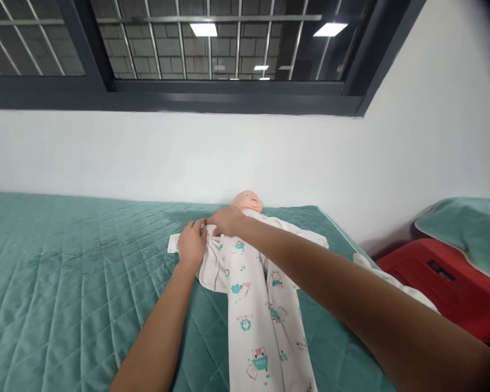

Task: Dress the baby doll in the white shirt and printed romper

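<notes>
A doll (248, 201) lies on its back with its head toward the wall. White printed baby clothes (245, 294) cover its body, with the trouser legs stretching toward me. My left hand (193, 243) is closed around the sleeve (173, 243) on the doll's left-of-view side, and the white cuff end sticks out beyond it. Reaching across the doll's chest, my right hand (225, 220) pinches the same sleeve closer to the shoulder, its fingertips meeting those of my left hand. The doll's arm inside the sleeve is hidden.
A green quilted cover (85, 272) spreads under everything up to the white wall (147, 155). Beyond the right edge stand a red plastic chair (441, 283) and another green cloth (469, 228). White fabric (392, 280) lies at that edge. A barred window (228, 49) is above.
</notes>
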`<action>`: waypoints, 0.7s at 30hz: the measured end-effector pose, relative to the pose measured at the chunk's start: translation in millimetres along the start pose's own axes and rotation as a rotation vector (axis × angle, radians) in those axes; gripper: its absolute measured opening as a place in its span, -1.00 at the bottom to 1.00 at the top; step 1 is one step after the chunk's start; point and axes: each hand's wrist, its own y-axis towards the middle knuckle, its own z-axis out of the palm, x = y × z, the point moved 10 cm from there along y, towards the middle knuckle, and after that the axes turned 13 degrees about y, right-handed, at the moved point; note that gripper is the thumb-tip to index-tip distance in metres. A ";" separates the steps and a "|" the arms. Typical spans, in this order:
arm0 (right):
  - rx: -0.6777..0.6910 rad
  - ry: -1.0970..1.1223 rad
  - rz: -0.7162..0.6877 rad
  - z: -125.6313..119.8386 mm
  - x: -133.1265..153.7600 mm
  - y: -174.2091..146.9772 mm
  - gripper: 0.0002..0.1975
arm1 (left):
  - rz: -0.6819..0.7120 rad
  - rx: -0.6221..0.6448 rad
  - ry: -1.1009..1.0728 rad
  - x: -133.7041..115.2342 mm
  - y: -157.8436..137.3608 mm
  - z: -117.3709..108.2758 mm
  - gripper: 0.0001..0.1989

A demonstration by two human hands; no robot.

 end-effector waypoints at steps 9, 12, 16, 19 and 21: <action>-0.027 -0.194 0.000 -23.1 -18.2 -35.8 -0.77 | 0.001 0.029 -0.077 5.7 -6.6 4.3 -0.63; -0.048 -0.230 -0.003 -31.3 -24.9 -45.0 -0.74 | 0.006 0.067 -0.022 5.9 -8.1 9.4 -0.63; -0.074 -0.250 -0.013 -39.3 -28.0 -53.0 -0.70 | 0.035 0.107 0.077 1.9 -10.2 13.4 -0.64; -0.087 -0.246 -0.021 -39.9 -26.7 -55.0 -0.68 | 0.032 0.136 0.138 0.5 -11.0 14.1 -0.65; -0.092 -0.223 -0.022 -37.3 -24.9 -53.2 -0.67 | 0.025 0.134 0.175 -0.1 -10.8 12.2 -0.68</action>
